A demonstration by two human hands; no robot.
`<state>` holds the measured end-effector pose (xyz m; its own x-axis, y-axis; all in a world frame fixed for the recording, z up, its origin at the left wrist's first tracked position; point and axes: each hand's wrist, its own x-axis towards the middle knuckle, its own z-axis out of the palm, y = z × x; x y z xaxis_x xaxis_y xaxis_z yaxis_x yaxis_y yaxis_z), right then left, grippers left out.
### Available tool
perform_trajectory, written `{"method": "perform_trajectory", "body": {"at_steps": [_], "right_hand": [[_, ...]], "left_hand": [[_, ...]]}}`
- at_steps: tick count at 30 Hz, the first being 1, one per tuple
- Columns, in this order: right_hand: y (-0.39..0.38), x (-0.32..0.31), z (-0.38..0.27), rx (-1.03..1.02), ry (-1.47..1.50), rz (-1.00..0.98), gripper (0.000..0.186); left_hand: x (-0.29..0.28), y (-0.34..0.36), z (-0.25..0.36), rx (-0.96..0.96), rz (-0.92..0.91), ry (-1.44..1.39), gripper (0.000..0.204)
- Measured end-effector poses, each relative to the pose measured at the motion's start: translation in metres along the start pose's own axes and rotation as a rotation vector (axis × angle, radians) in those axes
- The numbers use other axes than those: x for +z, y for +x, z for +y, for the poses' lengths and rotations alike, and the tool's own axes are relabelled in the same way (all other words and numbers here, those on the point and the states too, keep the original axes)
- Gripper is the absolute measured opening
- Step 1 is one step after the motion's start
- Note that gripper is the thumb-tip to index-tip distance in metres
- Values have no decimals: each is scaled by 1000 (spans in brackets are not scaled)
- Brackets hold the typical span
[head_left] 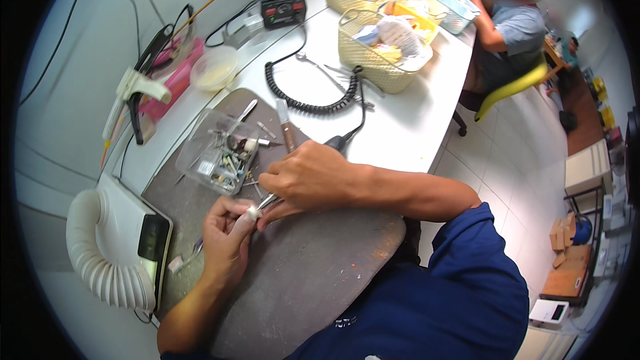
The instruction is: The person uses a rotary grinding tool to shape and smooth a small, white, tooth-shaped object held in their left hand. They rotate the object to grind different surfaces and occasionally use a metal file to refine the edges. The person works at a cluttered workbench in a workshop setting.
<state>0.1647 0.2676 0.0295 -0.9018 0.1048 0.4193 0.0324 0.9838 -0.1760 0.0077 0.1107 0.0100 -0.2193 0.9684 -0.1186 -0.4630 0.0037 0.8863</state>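
Left hand [230,230]: thumb and fingers closed in a pinch on a small white piece [253,212], above the left part of the grey board [313,260]. Right hand [310,177]: curled around a corded hand tool [337,142], metal tip [268,199] at the piece; contact cannot be told. Handling, as judged: firm pinch, fingertips clear of the tip, hands braced together, light strokes. Beyond, left: clear plastic box [193,160] of small parts. Farther, right: black coiled cord [320,109], best kept slack. Far: control box [283,10], left; cream basket [373,67], right, on the white desk [413,137].
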Motion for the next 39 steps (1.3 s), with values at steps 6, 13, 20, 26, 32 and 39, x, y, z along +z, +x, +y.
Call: {"method": "perform_trajectory", "body": {"at_steps": [6, 13, 20, 26, 32, 39], "right_hand": [[-4, 0, 4, -13, -18, 48, 63], [-4, -2, 0, -6, 5, 22, 64], [-3, -1, -1, -28, -30, 19, 63], [-3, -1, -3, -30, -26, -10, 64], [-4, -4, -3, -33, -15, 1, 65], [-4, -5, 2, 8, -24, 19, 66]], "left_hand": [[2, 3, -3, 19, -13, -11, 14], [2, 1, 1, 8, -30, 16, 14], [5, 1, 0, 19, -7, 23, 14], [0, 1, -1, 19, -37, -4, 16], [-1, 1, 0, 11, -16, -37, 16], [1, 2, -2, 18, 1, -24, 14]]}}
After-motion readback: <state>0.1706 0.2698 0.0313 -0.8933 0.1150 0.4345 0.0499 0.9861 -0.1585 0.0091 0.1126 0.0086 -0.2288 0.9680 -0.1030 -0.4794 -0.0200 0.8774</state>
